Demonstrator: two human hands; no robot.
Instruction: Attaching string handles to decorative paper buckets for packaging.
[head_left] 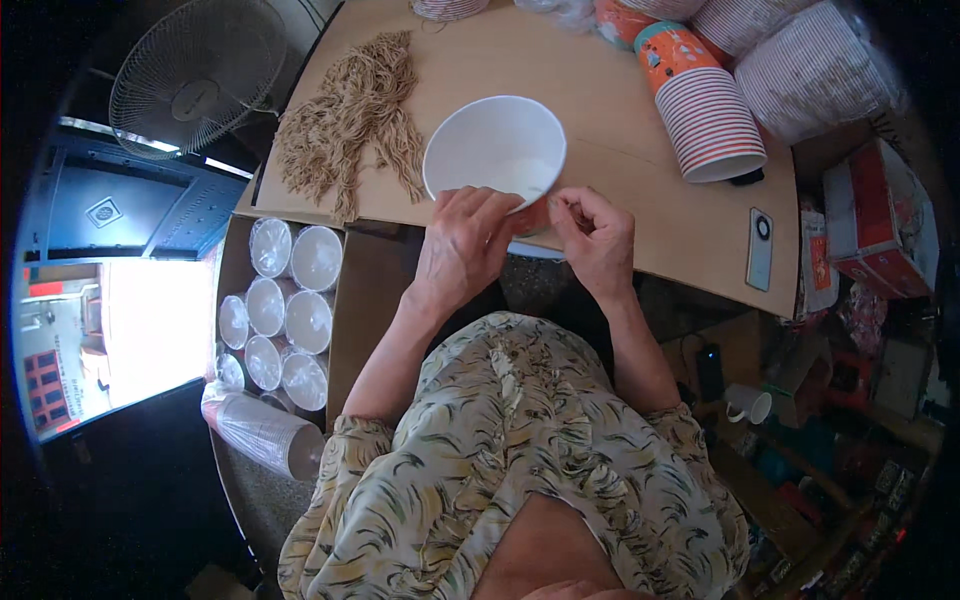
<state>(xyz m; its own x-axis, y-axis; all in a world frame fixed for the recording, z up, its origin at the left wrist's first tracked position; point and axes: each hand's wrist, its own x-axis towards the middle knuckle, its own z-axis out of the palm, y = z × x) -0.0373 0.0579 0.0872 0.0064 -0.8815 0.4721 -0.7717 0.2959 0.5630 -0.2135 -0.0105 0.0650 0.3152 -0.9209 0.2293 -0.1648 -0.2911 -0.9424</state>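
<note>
A large paper cup (497, 145), white inside, tilts with its mouth toward me at the table's near edge. My left hand (462, 240) grips its near rim, fingers over the edge. To the right of the cup, my right hand (600, 240) is closed in a pinch close to the cup's side. Whatever lies between those fingertips is too small to make out. A bit of the cup's orange and green outside shows between the hands. Left of the cup spreads a heap of tan twisted cords (355, 120).
Nested paper cups (712, 120) lie at the table's far right, beside wrapped stacks (815, 70). A phone (760, 250) rests near the right edge. On my left, a carton (345, 330) holds several wrapped cup stacks (266, 307). A fan (195, 90) stands at far left.
</note>
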